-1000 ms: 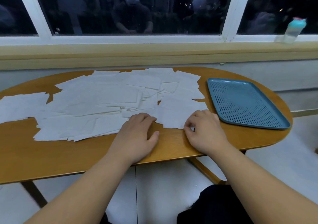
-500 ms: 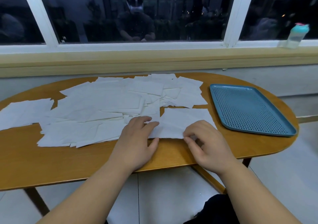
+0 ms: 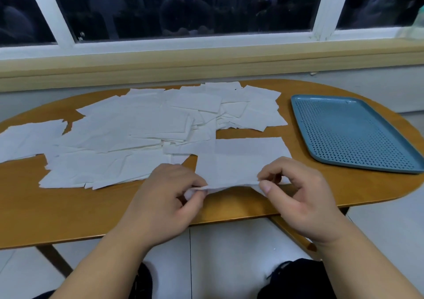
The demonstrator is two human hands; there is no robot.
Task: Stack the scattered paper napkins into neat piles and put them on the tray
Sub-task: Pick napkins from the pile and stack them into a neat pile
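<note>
Both hands pinch the near edge of one napkin (image 3: pixel 241 158). The left hand (image 3: pixel 165 197) lies back-up, thumb and forefinger closed on the edge's left end, the other fingers curled under just behind the pinch. The right hand (image 3: pixel 302 197) grips the right end between thumb and forefinger, its remaining fingers bent loosely above the grip. Bare forearms run back from each grip, spreading apart toward the body.

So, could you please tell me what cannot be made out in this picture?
Head view:
How many sheets the left hand and right hand pinch: layers too thin to count.
Lower napkins: covered by upper ones.
Table, left end: cut off by the edge.
</note>
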